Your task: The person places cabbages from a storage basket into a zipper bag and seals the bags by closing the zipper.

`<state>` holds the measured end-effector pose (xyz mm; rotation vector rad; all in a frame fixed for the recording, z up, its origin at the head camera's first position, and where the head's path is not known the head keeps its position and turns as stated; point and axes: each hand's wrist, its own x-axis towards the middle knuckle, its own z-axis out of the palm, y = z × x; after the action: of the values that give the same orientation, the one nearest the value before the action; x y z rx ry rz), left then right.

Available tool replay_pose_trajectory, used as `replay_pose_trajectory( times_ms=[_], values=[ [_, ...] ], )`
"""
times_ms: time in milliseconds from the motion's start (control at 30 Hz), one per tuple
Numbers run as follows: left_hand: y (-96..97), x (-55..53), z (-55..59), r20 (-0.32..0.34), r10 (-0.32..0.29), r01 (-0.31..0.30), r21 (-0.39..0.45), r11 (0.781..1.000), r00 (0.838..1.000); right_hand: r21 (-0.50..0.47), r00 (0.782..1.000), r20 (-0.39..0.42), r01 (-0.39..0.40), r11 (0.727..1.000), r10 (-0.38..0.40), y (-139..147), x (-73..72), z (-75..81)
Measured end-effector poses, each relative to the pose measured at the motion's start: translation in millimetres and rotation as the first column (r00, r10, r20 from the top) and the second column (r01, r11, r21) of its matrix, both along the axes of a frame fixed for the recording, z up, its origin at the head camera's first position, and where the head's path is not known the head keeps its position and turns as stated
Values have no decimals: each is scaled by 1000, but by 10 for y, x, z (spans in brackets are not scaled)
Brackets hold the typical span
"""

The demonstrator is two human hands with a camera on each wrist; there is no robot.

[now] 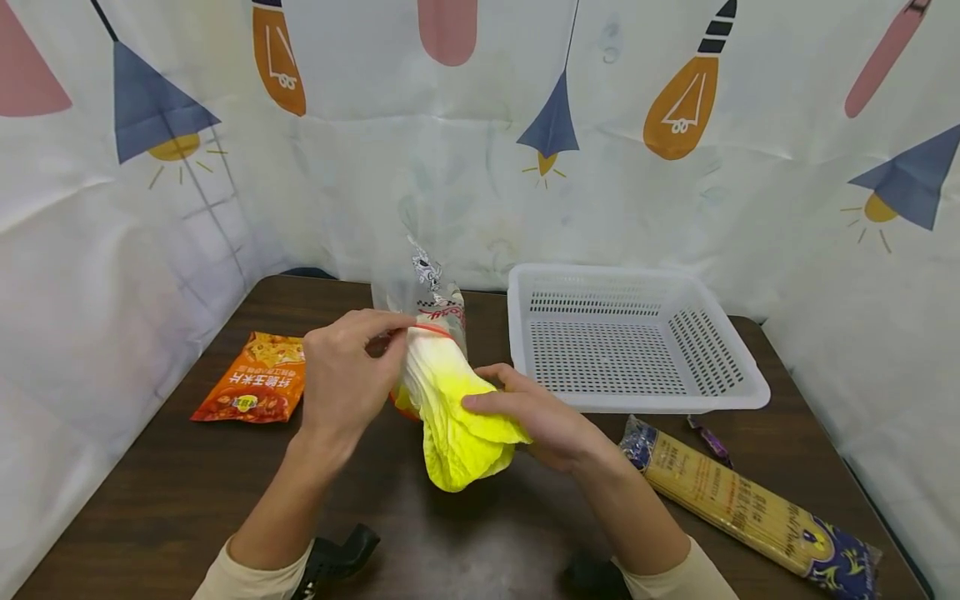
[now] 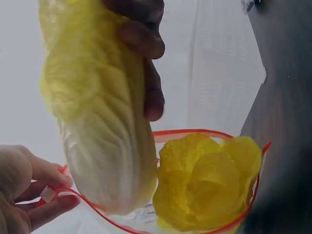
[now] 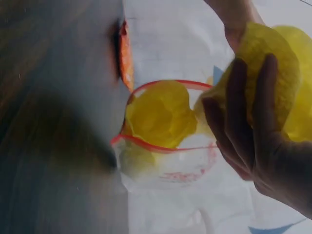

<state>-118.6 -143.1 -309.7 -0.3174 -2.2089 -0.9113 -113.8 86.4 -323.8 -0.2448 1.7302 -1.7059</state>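
Observation:
My right hand (image 1: 543, 421) grips a small napa cabbage (image 1: 461, 417) around its yellow leafy end, with the white base pointing away at the bag. A clear plastic zip bag (image 3: 151, 183) with a red-edged mouth stands upright on the table. Between thumb and fingers, my left hand (image 1: 348, 371) pinches the red edge of the bag beside its white slider (image 2: 48, 194). The mouth is spread wide, and a second napa cabbage (image 2: 209, 185) sits inside it, leaves up. In the left wrist view, the held cabbage's base overlaps the bag's opening beside the second one.
At the left lies an orange snack packet (image 1: 258, 379). A white plastic basket (image 1: 637, 404) stands back right. Nearer on the right are a long packet of dried noodles (image 1: 750, 508) and a small purple-wrapped item (image 1: 711, 442). A patterned curtain (image 1: 465, 167) hangs behind the table.

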Motion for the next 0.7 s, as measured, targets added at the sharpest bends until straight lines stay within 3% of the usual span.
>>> replay_pose_trajectory(
  times_ms=[133, 267, 367, 433, 533, 700],
  values=[
    [-13, -7, 3, -19, -18, 17, -25, 1000, 1000, -119, 996, 74, 55, 991, -47, -14, 14, -15],
    [-14, -22, -4, -54, -46, 43, -61, 997, 997, -241, 985, 153, 120, 963, -85, -37, 48, -15],
    [-5, -34, -13, -89, -49, 42, -79, 996, 995, -276, 979, 173, 150, 949, -105, -71, 70, -19],
    [1, -40, -19, -112, -50, 40, -87, 995, 993, -248, 980, 142, 171, 954, -139, -106, 78, -28],
    [15, -45, -36, -140, -65, 51, -98, 994, 988, -167, 978, 22, 210, 963, -210, -165, 78, -60],
    [33, -54, -71, -165, -126, 104, -136, 985, 978, -13, 936, -214, 284, 959, -280, -220, 81, -118]
  ],
)
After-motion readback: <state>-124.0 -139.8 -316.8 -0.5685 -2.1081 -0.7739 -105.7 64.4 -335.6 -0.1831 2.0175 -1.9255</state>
